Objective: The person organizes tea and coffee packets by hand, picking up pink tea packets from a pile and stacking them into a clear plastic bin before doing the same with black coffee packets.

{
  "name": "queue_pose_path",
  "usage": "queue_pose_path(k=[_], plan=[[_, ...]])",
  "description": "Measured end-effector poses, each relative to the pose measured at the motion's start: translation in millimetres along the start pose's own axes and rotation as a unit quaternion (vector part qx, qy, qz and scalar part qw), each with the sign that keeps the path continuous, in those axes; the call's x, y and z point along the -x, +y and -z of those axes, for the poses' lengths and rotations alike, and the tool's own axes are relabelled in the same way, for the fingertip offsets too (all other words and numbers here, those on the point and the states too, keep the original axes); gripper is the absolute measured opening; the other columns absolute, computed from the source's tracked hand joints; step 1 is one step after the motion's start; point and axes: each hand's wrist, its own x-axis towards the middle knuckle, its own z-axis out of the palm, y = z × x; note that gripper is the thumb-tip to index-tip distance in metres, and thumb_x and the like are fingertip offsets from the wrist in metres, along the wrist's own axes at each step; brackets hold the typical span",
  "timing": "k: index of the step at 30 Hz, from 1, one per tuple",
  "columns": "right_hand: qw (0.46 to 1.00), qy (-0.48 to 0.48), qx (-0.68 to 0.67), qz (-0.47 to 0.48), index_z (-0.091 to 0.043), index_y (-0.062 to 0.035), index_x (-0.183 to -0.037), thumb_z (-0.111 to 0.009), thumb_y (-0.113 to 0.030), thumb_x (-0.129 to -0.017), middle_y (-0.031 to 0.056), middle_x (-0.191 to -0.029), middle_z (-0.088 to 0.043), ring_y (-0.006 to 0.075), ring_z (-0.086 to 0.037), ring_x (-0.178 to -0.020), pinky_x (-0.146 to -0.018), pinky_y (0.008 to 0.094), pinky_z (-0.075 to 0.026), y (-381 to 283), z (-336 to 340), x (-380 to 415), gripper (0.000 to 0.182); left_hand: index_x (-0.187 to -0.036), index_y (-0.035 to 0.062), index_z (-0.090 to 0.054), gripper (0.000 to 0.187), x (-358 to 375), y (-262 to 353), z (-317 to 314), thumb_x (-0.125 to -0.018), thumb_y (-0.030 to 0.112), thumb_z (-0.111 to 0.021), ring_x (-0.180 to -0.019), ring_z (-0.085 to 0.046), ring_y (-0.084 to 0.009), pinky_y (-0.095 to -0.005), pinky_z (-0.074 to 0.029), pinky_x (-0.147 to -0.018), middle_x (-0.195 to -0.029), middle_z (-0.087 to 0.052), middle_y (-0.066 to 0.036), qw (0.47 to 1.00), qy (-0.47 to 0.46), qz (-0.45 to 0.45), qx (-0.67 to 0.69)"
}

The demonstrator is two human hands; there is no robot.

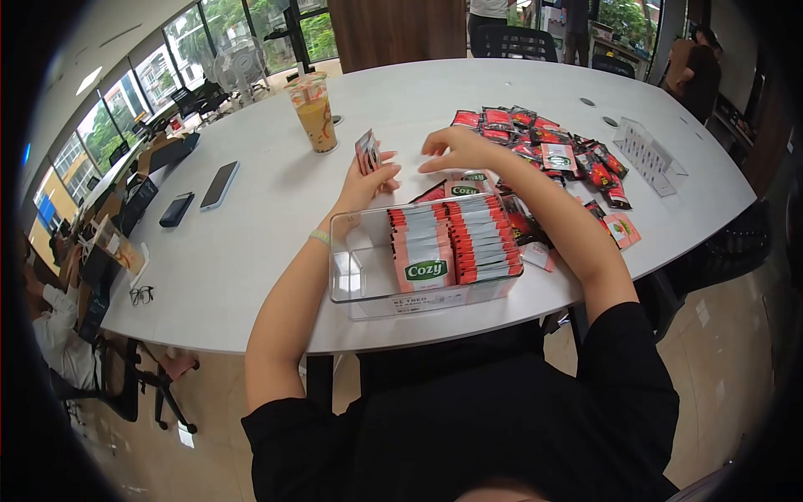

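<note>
My left hand (368, 182) grips a small upright stack of Cozy sachets (366, 151) beyond the box, near its left side. Across from it, my right hand (462, 151) hovers with curved, parted fingers and nothing visible in them. Between my forearms stands a clear plastic box (360, 268), holding two packed rows of Cozy sachets (422, 251); its left part shows bare plastic. Under and beyond my right forearm lies a loose pile of red, black and pink sachets (559, 156). More sachets lie right behind the box, partly hidden by it.
A drink cup with a straw (313, 117) stands left of my hands. Further left lie a phone (220, 185), a dark case (176, 210) and glasses (141, 294). A clear stand (648, 159) is at the right. Other people are around the room.
</note>
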Motion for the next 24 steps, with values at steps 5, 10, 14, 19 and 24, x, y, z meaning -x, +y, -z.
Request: queue_pose_path(k=[5,10,14,19,24], plan=[[0.989,-0.059,0.123,-0.055,-0.060,-0.0010,-0.095,-0.074,-0.036,-0.061,0.0094,-0.083,-0.062,0.0193,-0.059,-0.079,-0.066,0.0283,-0.047,41,34,19,0.051,-0.129,0.0019,-0.026,0.077,-3,-12,3,-0.069,0.013,-0.072,-0.078,-0.054,-0.0113,-0.0265,-0.046,-0.070,-0.109,-0.048,-0.010,0.942,0.069,-0.205,-0.258],[0.984,-0.114,0.028,-0.134,-0.060,0.0003,-0.085,-0.068,-0.016,-0.066,0.0072,-0.078,-0.062,0.0143,-0.058,-0.067,-0.058,0.0246,-0.044,57,38,22,0.026,-0.125,0.0034,-0.035,0.070,2,-7,-3,-0.066,0.015,-0.073,-0.076,-0.051,-0.0100,-0.0244,-0.045,-0.069,-0.099,-0.053,-0.007,0.950,0.004,-0.095,-0.296],[0.997,-0.046,0.026,-0.059,-0.062,-0.0004,-0.077,-0.069,-0.020,-0.068,0.0046,-0.068,-0.060,0.0115,-0.056,-0.061,-0.053,0.0244,-0.043,76,38,23,0.023,-0.112,0.0025,-0.046,0.053,1,-5,0,-0.066,0.014,-0.070,-0.075,-0.052,-0.0098,-0.0224,-0.043,-0.068,-0.087,-0.055,-0.003,0.951,-0.001,-0.012,-0.307],[0.992,-0.066,0.023,-0.105,-0.058,0.0025,-0.092,-0.073,-0.025,-0.065,0.0078,-0.080,-0.060,0.0143,-0.055,-0.067,-0.056,0.0259,-0.043,54,35,26,0.041,-0.104,0.0019,-0.047,0.044,3,-5,-1,-0.066,0.010,-0.068,-0.073,-0.052,-0.0089,-0.0206,-0.042,-0.068,-0.082,-0.054,-0.002,0.937,0.005,-0.038,-0.348],[0.998,-0.035,-0.012,-0.048,-0.055,0.0003,-0.092,-0.071,-0.010,-0.064,0.0045,-0.076,-0.057,0.0116,-0.053,-0.069,-0.060,0.0240,-0.042,40,22,14,0.033,-0.108,0.0036,-0.043,0.048,-2,-12,2,-0.069,0.012,-0.070,-0.066,-0.050,-0.0075,-0.0220,-0.043,-0.056,-0.082,-0.052,-0.002,0.981,0.023,-0.094,-0.168]])
